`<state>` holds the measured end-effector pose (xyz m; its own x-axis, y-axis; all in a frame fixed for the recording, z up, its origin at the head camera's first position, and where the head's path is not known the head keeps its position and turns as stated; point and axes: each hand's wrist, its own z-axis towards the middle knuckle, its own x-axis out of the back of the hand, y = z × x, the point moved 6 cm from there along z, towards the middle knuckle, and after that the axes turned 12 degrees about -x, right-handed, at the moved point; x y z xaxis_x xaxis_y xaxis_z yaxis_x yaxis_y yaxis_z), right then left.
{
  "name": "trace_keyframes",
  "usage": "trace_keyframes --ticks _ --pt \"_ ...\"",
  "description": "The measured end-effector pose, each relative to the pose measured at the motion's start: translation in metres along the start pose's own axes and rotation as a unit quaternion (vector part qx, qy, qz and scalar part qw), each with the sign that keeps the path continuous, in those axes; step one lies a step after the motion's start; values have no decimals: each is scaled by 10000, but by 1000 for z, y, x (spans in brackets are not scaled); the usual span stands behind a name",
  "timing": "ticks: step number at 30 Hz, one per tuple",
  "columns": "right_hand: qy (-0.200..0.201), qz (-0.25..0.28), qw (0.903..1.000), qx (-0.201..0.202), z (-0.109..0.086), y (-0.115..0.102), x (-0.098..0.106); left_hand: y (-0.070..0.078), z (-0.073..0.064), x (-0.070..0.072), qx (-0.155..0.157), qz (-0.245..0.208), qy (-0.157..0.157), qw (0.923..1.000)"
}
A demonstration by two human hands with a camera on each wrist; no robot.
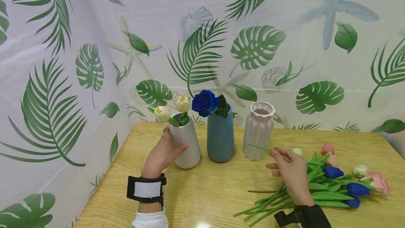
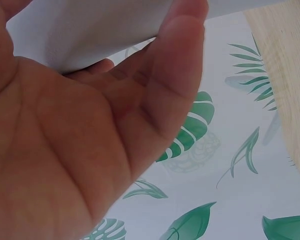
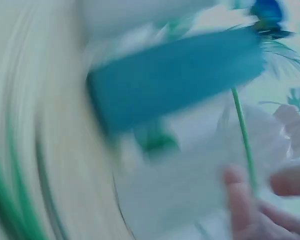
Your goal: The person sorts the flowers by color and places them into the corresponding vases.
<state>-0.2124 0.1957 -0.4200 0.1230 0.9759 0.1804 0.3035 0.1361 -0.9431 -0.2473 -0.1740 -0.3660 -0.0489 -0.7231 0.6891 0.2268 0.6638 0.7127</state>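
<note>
My left hand (image 1: 160, 154) grips the white vase (image 1: 187, 147) from its left side, thumb across the front. Two cream tulips (image 1: 162, 114) stand in that vase. Between the fingertips of my right hand (image 1: 292, 173) a thin green flower stem (image 1: 257, 147) is pinched, pointing left in front of the pale pink vase (image 1: 258, 133). A pale tulip head (image 1: 296, 151) shows just beyond the hand; whether it belongs to this stem I cannot tell. The right wrist view is blurred, but the stem (image 3: 244, 135) shows there above the fingers.
A blue vase (image 1: 220, 141) holding a blue rose (image 1: 205, 103) stands between the other two vases. On the table's right lies a pile of flowers with green stems (image 1: 269, 203), blue tulips (image 1: 357, 189) and a pink bloom (image 1: 378, 182). A leaf-patterned cloth (image 1: 202, 55) hangs behind the table.
</note>
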Motion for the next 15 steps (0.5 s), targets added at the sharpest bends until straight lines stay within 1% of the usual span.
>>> trace_keyframes --ticks 1,2,3,4,5,6,7,9,11,13,15 --pt "-172 871 9957 -274 0 2 -1 0 0 0 7 -5 -2 10000" --pt "-382 1692 9831 -590 -1 5 -3 0 0 -1 -2 -11 -3 10000" --pt "-627 2444 9631 -937 -1 6 -5 1 0 -1 2 -19 -5 10000" --pt "-793 3122 9376 -1308 -2 8 -8 1 0 -1 -13 -27 -3 10000" --pt "-944 3712 9085 -1672 -3 10 -10 1 0 -1 -2 -22 -5 10000" --pt "-1016 4164 8810 -2004 -5 11 -13 1 0 -2 -1 8 -24 10000" --pt "-1042 4478 8585 -2271 -5 12 -15 2 -1 -2 36 40 -54 10000" --pt "-1058 4856 8295 -2549 -7 13 -18 1 -2 -3 177 80 -160 9997" --pt "-1048 5028 8166 -2634 -8 14 -20 -1 -4 -5 392 174 -334 9985" --pt "-1018 5069 8158 -2591 -7 14 -20 -2 -7 -6 618 306 -520 9963" --pt "-973 5046 8201 -2517 -7 15 -20 -2 -9 -6 796 502 -683 9932"
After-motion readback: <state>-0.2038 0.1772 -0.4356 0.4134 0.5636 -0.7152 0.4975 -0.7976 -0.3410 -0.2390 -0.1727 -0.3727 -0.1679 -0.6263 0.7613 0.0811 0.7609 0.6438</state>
